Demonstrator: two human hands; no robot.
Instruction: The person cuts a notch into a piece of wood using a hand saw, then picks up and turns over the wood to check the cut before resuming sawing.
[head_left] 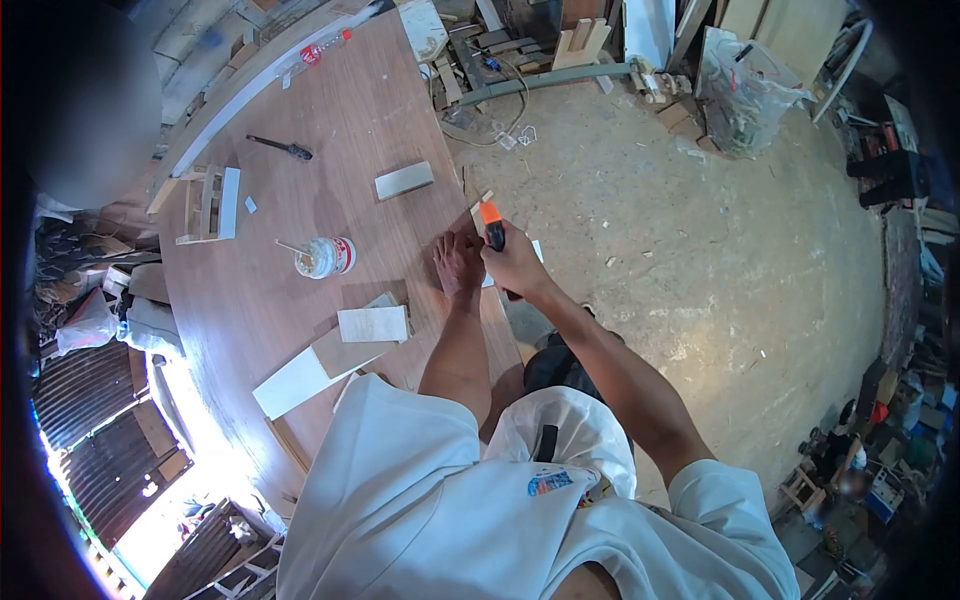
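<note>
My left hand [460, 264] lies palm down at the table's right edge, its fingers slightly apart over a pale wooden piece that is mostly hidden. Right beside it, my right hand [515, 262] is closed around an orange and black tool [492, 222]. A narrow wooden strip [478, 208] shows just beyond the tool's orange end. Farther up the table is a small pale block [404, 181]. Nearer my body, another pale block [373, 324] rests across a long white-faced board [292, 381]. What the tool touches cannot be made out.
On the wooden table [330, 130] are a glue-smeared jar [326, 258], a small wooden frame [212, 205], a dark tool [281, 147] and a red-labelled bottle [325, 47]. Wood scraps and a plastic bag [748, 105] lie beyond the floor [700, 260]. A person [850, 460] is at far right.
</note>
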